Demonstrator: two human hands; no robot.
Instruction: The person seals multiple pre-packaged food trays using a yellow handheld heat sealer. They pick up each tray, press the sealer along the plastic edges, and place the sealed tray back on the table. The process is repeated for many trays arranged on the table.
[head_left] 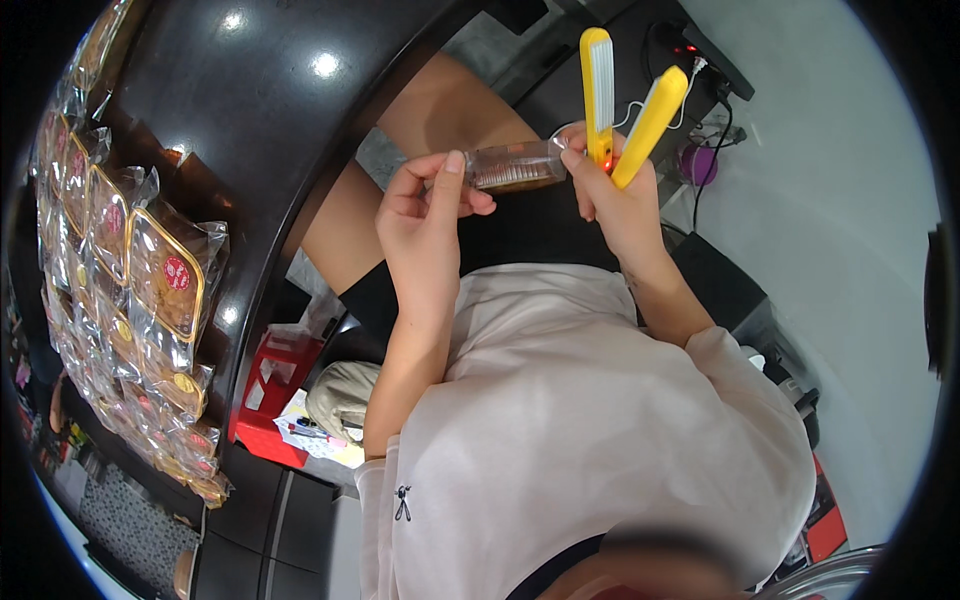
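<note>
In front of my lap, a small clear plastic food package stretches between both hands. My left hand pinches one end of it between thumb and fingers. Its contents look brown, and a printed label shows on the side. My right hand grips a yellow flat iron with ridged white plates, its two arms spread apart and a red light lit near the hinge. The thumb and fingers of that same hand also hold the gathered, crinkled film at the package's other end.
Rows of wrapped brown baked goods in gold-rimmed trays fill the left of a dark glossy table. Below its edge stand a red container and a beige bag. Cables and a power strip lie at the upper right, beside a white wall.
</note>
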